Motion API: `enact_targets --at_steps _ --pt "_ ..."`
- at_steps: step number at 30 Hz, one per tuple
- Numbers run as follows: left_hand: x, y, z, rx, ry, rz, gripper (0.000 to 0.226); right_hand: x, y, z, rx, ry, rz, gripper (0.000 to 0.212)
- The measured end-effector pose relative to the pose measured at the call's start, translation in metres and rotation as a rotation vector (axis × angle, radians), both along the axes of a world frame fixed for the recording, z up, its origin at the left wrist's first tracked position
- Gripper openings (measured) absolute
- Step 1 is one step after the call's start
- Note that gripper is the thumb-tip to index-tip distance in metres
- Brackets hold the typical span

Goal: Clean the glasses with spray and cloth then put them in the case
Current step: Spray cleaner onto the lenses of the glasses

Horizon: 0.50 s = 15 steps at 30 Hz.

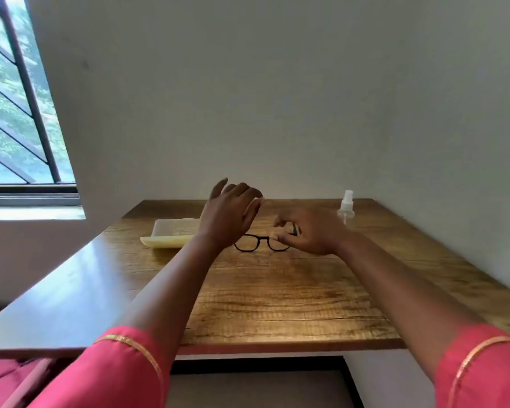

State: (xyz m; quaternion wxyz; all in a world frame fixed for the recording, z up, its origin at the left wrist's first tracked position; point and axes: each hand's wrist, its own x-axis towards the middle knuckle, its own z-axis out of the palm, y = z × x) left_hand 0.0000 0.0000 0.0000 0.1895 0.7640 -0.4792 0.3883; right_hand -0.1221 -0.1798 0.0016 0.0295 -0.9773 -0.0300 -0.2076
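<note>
Black-framed glasses point(251, 243) rest on the wooden table point(277, 293), lenses toward me. My right hand point(309, 234) pinches the glasses at their right end, at the temple hinge. Raised just above and left of the glasses, my left hand point(228, 214) has its fingers loosely apart and holds nothing. A pale yellow glasses case point(171, 234) lies open to the left, partly hidden behind my left wrist. A clear spray bottle point(346, 207) with a white nozzle stands at the back right. No cloth is visible.
The table sits in a corner, with white walls behind it and to the right. A barred window point(21, 113) is at the left. The table's front edge point(277, 344) is near me.
</note>
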Motion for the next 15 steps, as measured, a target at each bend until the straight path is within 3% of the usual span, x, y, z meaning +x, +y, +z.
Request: enact_targets --at_steps 6,10,13,15 --pt "0.017 -0.005 -0.013 -0.083 0.094 -0.088 0.022 0.018 0.008 -0.019 -0.102 0.012 -0.031 0.073" --pt "0.016 -0.006 -0.012 -0.126 0.191 -0.132 0.025 0.018 0.011 -0.018 -0.173 -0.01 -0.066 0.067" --pt "0.016 -0.005 -0.013 -0.12 0.2 -0.151 0.027 0.013 0.012 -0.015 -0.164 -0.033 -0.092 0.073" --pt "0.015 -0.004 -0.012 -0.11 0.221 -0.159 0.029 0.011 0.013 -0.015 -0.115 -0.051 -0.097 0.063"
